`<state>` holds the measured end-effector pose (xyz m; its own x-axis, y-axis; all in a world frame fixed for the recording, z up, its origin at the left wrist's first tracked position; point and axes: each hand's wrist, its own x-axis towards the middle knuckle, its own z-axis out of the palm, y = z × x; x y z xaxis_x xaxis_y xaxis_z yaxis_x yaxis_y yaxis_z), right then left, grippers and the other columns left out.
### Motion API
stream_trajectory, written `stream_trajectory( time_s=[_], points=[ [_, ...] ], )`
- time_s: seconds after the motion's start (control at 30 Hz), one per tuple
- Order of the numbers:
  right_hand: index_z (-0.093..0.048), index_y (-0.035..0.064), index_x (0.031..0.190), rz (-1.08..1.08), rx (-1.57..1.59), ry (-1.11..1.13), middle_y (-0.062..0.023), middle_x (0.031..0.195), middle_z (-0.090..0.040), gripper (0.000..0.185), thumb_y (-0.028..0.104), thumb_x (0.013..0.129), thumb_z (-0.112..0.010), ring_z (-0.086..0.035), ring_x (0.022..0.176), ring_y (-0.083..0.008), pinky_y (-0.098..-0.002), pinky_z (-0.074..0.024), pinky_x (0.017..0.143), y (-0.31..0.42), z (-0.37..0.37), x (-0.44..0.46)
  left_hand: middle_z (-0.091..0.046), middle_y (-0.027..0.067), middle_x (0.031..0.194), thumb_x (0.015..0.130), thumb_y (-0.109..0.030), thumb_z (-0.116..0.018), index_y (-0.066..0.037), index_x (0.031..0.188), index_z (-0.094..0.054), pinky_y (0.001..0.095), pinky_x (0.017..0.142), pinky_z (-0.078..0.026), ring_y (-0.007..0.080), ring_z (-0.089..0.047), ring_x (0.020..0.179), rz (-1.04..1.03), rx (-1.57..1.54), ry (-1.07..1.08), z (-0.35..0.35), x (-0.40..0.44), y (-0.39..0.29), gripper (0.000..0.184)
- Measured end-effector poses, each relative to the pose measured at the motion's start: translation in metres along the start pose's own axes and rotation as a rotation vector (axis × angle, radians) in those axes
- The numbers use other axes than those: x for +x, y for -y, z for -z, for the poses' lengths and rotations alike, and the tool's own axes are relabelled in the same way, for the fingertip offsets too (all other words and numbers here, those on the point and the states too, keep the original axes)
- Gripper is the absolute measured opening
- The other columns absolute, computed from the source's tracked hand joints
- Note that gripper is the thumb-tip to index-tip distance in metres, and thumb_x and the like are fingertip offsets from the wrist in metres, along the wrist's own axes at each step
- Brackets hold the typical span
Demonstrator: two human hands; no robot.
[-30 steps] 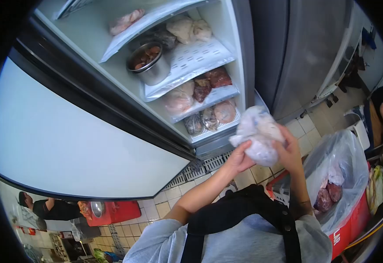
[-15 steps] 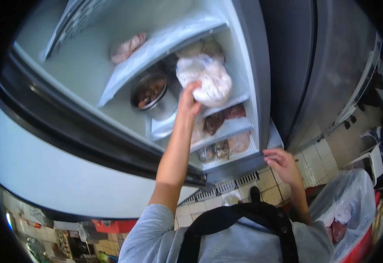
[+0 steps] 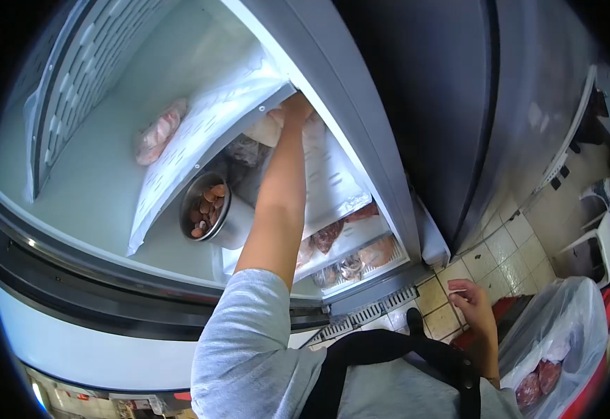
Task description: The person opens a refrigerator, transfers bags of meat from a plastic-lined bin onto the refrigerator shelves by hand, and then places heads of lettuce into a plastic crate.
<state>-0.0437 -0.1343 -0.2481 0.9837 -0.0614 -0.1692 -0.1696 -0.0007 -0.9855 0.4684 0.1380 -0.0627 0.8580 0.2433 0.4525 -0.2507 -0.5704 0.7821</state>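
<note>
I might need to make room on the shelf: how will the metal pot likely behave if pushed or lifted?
The metal pot should stay stiff, as its wall looks like rigid metal. The brown pieces inside probably add weight and could spill if it tips, with no lid on. Its smooth side may be slippery.

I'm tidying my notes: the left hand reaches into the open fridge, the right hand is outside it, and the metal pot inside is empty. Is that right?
Not quite: the metal pot isn't empty; the head view shows brown pieces in it. The left hand does reach into the open fridge, and the right hand is outside it.
</note>
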Motion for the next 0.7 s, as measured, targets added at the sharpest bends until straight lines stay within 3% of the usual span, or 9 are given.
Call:
stream_trajectory(
  time_s=[0.23, 0.3, 0.37, 0.47, 0.5, 0.57, 0.6, 0.63, 0.7],
  points=[
    [-0.060, 0.0004, 0.111, 0.072, 0.047, -0.219, -0.0033, 0.097, -0.063, 0.026, 0.002, 0.085, -0.061, -0.059, 0.090, -0.0112, -0.0258, -0.0461, 0.081, 0.013, 0.027, -0.084, -0.052, 0.0125, 0.130, 0.094, -0.026, -0.047, -0.005, 0.133, -0.045, 0.0359, 0.102, -0.039, 0.0258, -0.049, 0.119, -0.203, 0.199, 0.103, 0.045, 0.016, 0.012, 0.044],
    [-0.061, 0.0008, 0.108, 0.042, 0.060, -0.394, -0.0020, 0.092, -0.064, 0.022, 0.005, 0.086, -0.059, -0.058, 0.087, -0.0098, -0.0246, -0.0457, 0.079, 0.005, 0.045, -0.131, -0.052, 0.0122, 0.131, 0.094, -0.027, -0.047, -0.006, 0.134, -0.044, 0.0353, 0.101, -0.039, 0.0253, -0.049, 0.119, -0.311, 0.249, 0.149, 0.062, 0.020, 0.020, 0.046],
    [-0.061, 0.0040, 0.105, -0.002, 0.082, -0.580, -0.0004, 0.088, -0.062, 0.019, 0.008, 0.087, -0.057, -0.055, 0.077, -0.0080, -0.0227, -0.0445, 0.067, 0.001, 0.061, -0.179, -0.051, 0.0120, 0.132, 0.094, -0.028, -0.047, -0.006, 0.136, -0.043, 0.0348, 0.101, -0.039, 0.0248, -0.049, 0.119, -0.399, 0.209, 0.234, 0.070, 0.019, 0.034, 0.047],
    [-0.062, 0.0030, 0.105, -0.027, 0.016, -0.888, -0.0002, 0.089, -0.061, 0.020, 0.011, 0.088, -0.059, -0.056, 0.078, -0.0076, -0.0224, -0.0458, 0.065, -0.024, 0.078, -0.254, -0.050, 0.0116, 0.133, 0.095, -0.030, -0.047, -0.007, 0.137, -0.042, 0.0340, 0.100, -0.040, 0.0240, -0.048, 0.120, -0.442, -0.063, 0.401, 0.072, 0.018, 0.086, 0.049],
    [-0.063, 0.0030, 0.105, -0.050, -0.046, -0.928, -0.0003, 0.089, -0.061, 0.019, 0.010, 0.087, -0.059, -0.056, 0.077, -0.0076, -0.0230, -0.0461, 0.064, -0.034, 0.083, -0.277, -0.030, 0.0146, 0.149, 0.096, -0.032, -0.043, -0.005, 0.144, -0.028, 0.0368, 0.112, -0.022, 0.0261, -0.028, 0.137, -0.474, -0.058, 0.540, 0.075, 0.036, 0.128, 0.057],
    [-0.063, 0.0033, 0.105, -0.145, -0.021, -0.942, -0.0009, 0.091, -0.062, 0.020, 0.009, 0.086, -0.060, -0.056, 0.076, -0.0074, -0.0233, -0.0467, 0.064, -0.041, 0.089, -0.314, -0.023, 0.0144, 0.152, 0.097, -0.031, -0.043, -0.005, 0.146, -0.025, 0.0349, 0.113, -0.018, 0.0278, -0.024, 0.139, -0.433, -0.012, 0.488, 0.137, -0.171, 0.004, 0.058],
    [-0.064, 0.0039, 0.106, -0.220, -0.010, -0.962, -0.0024, 0.092, -0.063, 0.022, 0.010, 0.084, -0.062, -0.057, 0.076, -0.0095, -0.0249, -0.0474, 0.064, -0.053, 0.102, -0.333, -0.021, 0.0158, 0.152, 0.097, -0.032, -0.043, -0.005, 0.146, -0.024, 0.0362, 0.113, -0.017, 0.0282, -0.022, 0.140, -0.354, -0.017, 0.492, 0.152, -0.204, 0.014, 0.059],
    [-0.064, 0.0044, 0.106, -0.286, 0.007, -0.969, -0.0038, 0.093, -0.063, 0.024, 0.010, 0.082, -0.063, -0.059, 0.076, -0.0116, -0.0264, -0.0481, 0.064, -0.069, 0.117, -0.346, -0.021, 0.0184, 0.151, 0.097, -0.031, -0.044, -0.005, 0.147, -0.019, 0.0374, 0.113, -0.018, 0.0301, -0.021, 0.140, -0.513, 0.113, 0.470, 0.168, -0.233, 0.025, 0.062],
    [-0.064, 0.0050, 0.106, -0.346, -0.155, -1.005, -0.0071, 0.094, -0.064, 0.029, 0.011, 0.078, -0.066, -0.061, 0.078, -0.0174, -0.0303, -0.0494, 0.067, -0.119, 0.161, -0.365, -0.020, 0.0216, 0.151, 0.097, -0.030, -0.044, -0.005, 0.148, -0.014, 0.0384, 0.112, -0.019, 0.0334, -0.021, 0.139, -0.519, 0.121, 0.513, 0.195, -0.297, 0.043, 0.064]
  ],
)
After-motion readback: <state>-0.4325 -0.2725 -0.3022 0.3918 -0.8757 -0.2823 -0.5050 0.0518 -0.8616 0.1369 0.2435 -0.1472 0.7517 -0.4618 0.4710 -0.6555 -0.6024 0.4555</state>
